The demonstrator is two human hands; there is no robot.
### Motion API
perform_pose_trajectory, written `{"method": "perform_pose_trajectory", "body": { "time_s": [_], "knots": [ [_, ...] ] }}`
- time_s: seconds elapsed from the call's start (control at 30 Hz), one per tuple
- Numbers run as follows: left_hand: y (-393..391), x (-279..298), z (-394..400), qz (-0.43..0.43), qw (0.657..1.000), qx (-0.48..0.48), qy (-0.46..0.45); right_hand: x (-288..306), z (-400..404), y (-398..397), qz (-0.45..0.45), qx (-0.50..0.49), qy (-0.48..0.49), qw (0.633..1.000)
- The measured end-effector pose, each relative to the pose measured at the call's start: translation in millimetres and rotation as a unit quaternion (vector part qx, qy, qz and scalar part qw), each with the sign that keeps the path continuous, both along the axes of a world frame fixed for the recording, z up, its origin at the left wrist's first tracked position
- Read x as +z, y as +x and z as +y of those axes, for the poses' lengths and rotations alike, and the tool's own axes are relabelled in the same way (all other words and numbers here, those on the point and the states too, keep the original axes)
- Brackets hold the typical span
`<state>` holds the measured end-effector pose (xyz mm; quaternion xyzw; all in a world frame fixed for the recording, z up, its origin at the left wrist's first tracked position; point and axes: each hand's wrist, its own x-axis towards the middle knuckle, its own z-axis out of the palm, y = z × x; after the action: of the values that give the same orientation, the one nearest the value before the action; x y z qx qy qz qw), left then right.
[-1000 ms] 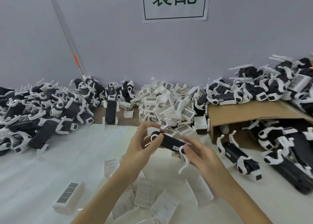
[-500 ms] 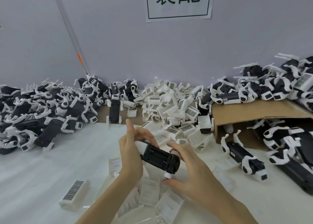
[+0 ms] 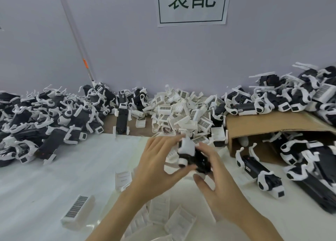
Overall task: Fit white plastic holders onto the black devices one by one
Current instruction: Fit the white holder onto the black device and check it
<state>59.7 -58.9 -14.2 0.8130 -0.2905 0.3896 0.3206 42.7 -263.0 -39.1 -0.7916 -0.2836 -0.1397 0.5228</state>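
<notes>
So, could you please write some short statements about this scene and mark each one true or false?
1. Both hands hold one black device above the table. True.
2. A white holder sits on the held device. True.
3. The cardboard box stands at the left. False: it is at the right.
4. The left hand rests flat on the table. False: it grips the device.
5. The sign hangs on the wall. True.

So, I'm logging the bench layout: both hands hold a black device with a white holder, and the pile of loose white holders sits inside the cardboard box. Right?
Not quite. The head view shows the pile of loose white holders against the wall, left of the cardboard box, not inside it. Both the left hand and right hand do hold the black device with the white holder.
</notes>
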Motion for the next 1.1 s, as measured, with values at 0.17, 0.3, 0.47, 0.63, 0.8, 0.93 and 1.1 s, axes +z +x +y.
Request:
{"method": "perform_pose_trajectory", "body": {
  "time_s": [0.17, 0.3, 0.47, 0.63, 0.8, 0.93, 1.1],
  "knots": [
    [0, -9, -8, -0.111, 0.991, 0.018, 0.076, -9, 9, 5, 0.038, -0.014, -0.024, 0.999],
    [-1, -8, -12, -0.098, 0.992, 0.017, 0.074, -9, 7, 5, 0.008, -0.03, -0.031, 0.999],
    [-11, -1, -14, 0.007, 0.999, -0.033, -0.018, -8, 4, 5, -0.032, -0.043, -0.071, 0.996],
    [-13, 5, -14, 0.144, 0.977, -0.059, -0.145, -5, 2, 3, -0.086, -0.103, -0.109, 0.985],
    [-10, 10, -6, 0.268, 0.915, -0.085, -0.29, 2, 8, -5, -0.088, -0.137, -0.07, 0.984],
    [-14, 4, -15, 0.257, 0.898, -0.092, -0.344, 6, 15, -11, -0.115, -0.13, -0.11, 0.979],
    [-9, 4, -12, 0.297, 0.823, -0.052, -0.482, 6, 9, -13, 0.001, -0.07, -0.07, 0.995]
  ]
}}
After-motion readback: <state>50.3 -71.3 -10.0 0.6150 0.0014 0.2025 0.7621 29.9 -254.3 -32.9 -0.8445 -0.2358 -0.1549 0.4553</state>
